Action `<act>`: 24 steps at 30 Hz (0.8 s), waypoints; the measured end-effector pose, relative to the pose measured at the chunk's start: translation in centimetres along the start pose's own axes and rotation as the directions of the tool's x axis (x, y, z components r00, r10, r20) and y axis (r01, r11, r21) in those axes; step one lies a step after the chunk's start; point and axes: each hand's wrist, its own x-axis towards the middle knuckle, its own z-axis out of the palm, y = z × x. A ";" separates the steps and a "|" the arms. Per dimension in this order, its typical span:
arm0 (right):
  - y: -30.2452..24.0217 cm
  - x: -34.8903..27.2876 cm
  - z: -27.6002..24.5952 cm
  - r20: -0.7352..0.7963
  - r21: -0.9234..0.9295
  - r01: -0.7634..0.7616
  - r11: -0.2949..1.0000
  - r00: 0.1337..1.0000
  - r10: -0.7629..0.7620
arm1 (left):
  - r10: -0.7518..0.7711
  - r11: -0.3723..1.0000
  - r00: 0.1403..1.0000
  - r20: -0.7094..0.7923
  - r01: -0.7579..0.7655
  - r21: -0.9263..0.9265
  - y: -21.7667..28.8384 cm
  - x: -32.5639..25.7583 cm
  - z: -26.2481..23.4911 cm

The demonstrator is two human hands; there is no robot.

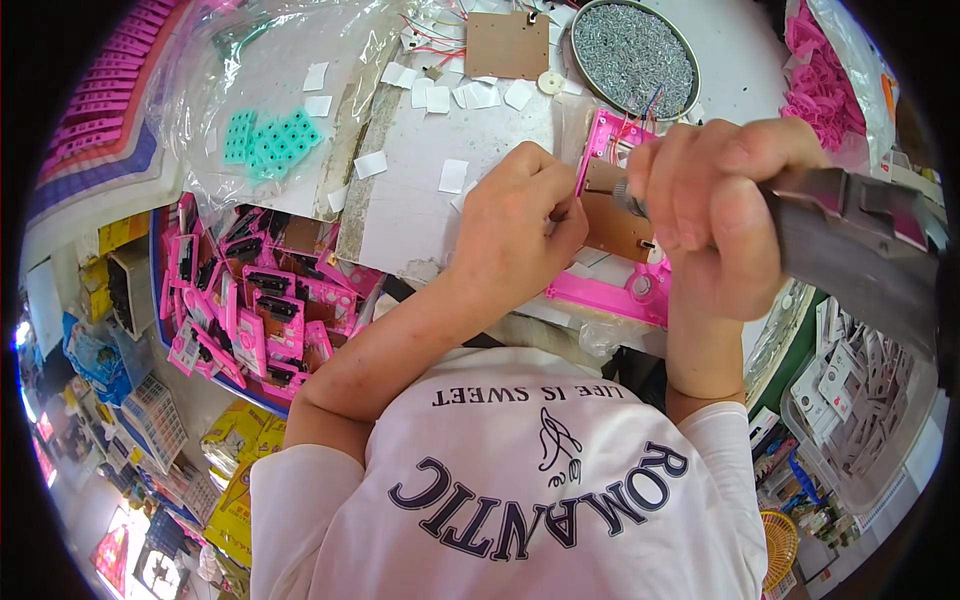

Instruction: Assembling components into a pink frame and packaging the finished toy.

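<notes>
A grey power screwdriver (850, 235) is gripped in my right hand (725, 205), its nose pointing left over a brown circuit board (617, 228). The board lies in a pink plastic housing (608, 297), with thin wires at its far end. My left hand (522, 225) rests against the housing's left side, thumb and fingers curled together. Whatever may be between those fingertips is hidden. The right fist covers part of the housing, and the driver's tip is hard to make out.
A round tin of small screws (635, 60) stands beyond the housing. Another brown board (507, 45), white paper pieces (453, 176) and teal rubber keypads (275, 142) lie on the table. At left below is a bin of pink assemblies (270, 310); pink parts (822, 85) fill a bag at right.
</notes>
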 end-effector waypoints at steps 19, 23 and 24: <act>-5.0 -1.5 -1.7 0.100 0.141 0.016 0.990 0.995 -0.030 | 0.495 0.865 0.867 0.064 -0.498 0.059 2.4 0.9 -1.2; -5.3 -1.7 -1.3 0.079 0.156 -0.038 0.987 0.997 0.026 | 0.542 0.821 0.819 0.188 -0.564 0.090 3.2 1.3 -2.1; -5.3 -1.7 -1.2 0.074 0.163 -0.052 0.985 0.996 0.040 | 0.564 0.802 0.799 0.210 -0.590 0.093 3.3 1.5 -2.3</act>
